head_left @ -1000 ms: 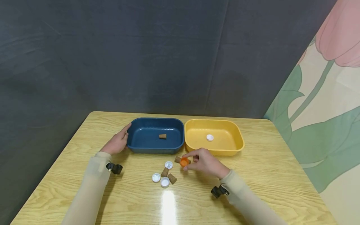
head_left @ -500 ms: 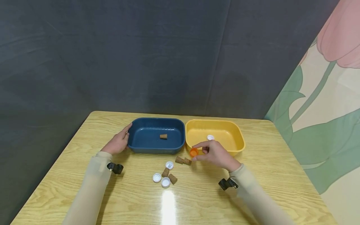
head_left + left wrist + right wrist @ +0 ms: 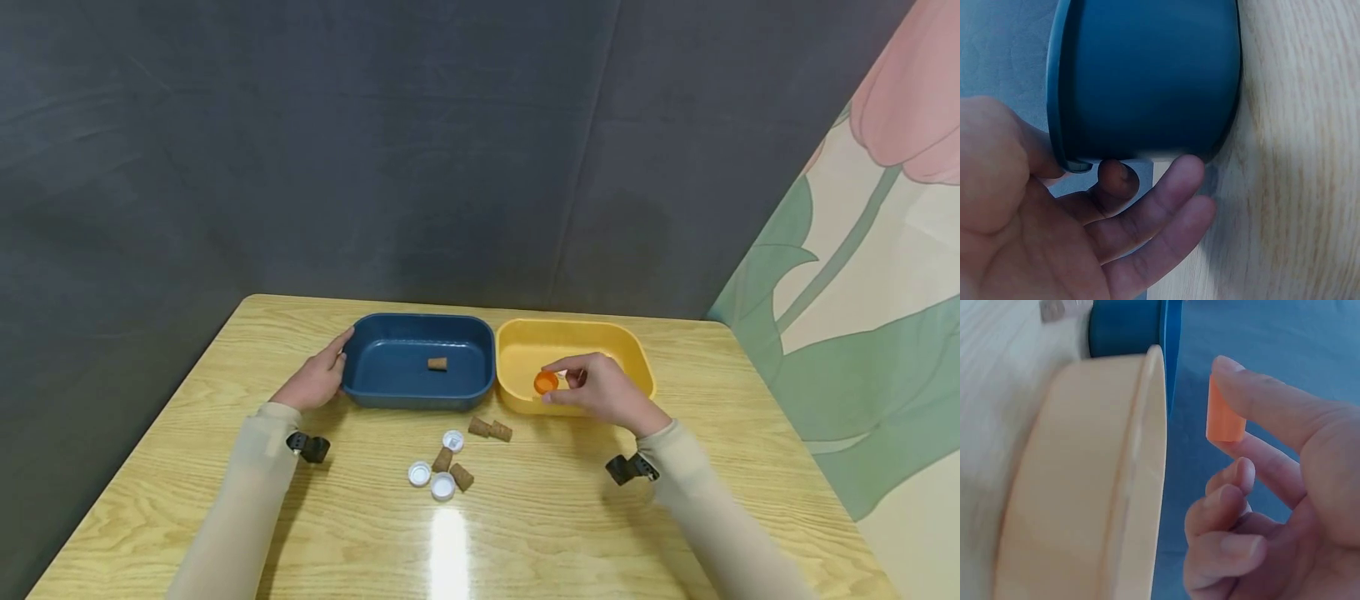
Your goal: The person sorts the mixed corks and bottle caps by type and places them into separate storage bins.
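Head view shows the orange cap (image 3: 547,382) over the yellow tub (image 3: 525,350), pinched in the grip of the right hand (image 3: 609,390) with its round face turned up. From the right wrist, the cap looks flat and level, higher than the tub and not touching it. The left hand (image 3: 315,379) is much farther away, its fingers resting against the blue tub (image 3: 397,367).

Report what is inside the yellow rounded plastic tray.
Inside the yellow rounded plastic tray, a sliver of something white shows. The right hand, pinching an orange cylindrical plastic cap above rim height, covers the rest of it and part of the tray's floor.
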A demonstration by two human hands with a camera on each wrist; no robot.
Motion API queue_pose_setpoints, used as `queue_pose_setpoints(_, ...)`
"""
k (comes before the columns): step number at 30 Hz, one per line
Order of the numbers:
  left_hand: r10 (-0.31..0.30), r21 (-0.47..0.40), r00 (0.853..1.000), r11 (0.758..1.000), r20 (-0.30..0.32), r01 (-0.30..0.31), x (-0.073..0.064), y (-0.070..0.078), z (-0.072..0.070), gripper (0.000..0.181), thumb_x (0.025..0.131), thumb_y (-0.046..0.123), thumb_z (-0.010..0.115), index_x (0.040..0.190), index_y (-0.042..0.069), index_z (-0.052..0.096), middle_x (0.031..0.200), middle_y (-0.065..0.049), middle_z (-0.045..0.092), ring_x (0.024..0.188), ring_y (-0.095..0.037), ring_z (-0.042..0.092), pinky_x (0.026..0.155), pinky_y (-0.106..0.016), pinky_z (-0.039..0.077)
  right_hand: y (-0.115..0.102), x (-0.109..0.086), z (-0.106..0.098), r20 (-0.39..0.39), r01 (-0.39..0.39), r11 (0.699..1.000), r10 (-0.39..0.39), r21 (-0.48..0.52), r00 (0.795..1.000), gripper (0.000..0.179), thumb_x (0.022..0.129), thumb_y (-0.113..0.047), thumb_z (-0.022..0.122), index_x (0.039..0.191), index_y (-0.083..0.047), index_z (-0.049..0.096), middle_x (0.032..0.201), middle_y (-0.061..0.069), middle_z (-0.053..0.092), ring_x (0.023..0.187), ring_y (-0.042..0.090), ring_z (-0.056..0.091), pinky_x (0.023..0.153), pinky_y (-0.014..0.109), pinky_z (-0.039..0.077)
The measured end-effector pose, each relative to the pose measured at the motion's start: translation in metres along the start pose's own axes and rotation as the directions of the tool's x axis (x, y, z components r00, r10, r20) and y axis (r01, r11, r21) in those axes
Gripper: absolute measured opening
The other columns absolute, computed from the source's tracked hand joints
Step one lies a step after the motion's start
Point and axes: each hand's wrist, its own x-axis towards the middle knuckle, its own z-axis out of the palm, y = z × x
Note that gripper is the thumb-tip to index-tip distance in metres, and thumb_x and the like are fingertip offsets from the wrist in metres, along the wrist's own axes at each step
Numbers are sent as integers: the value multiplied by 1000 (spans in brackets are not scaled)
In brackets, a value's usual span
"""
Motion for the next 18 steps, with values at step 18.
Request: queue_pose_setpoints(18, 7, 5, 1000, 1000, 0, -7, -4, 6, 0, 54, 110, 14, 22, 162, 8, 7, 112, -30, 58, 71, -28, 61, 66, -35, 45, 29, 21, -39, -49, -61, 993, 57, -99, 997, 35, 83, -24, 83, 113, -7, 75, 78, 5, 57, 65, 19, 46, 54, 27, 35)
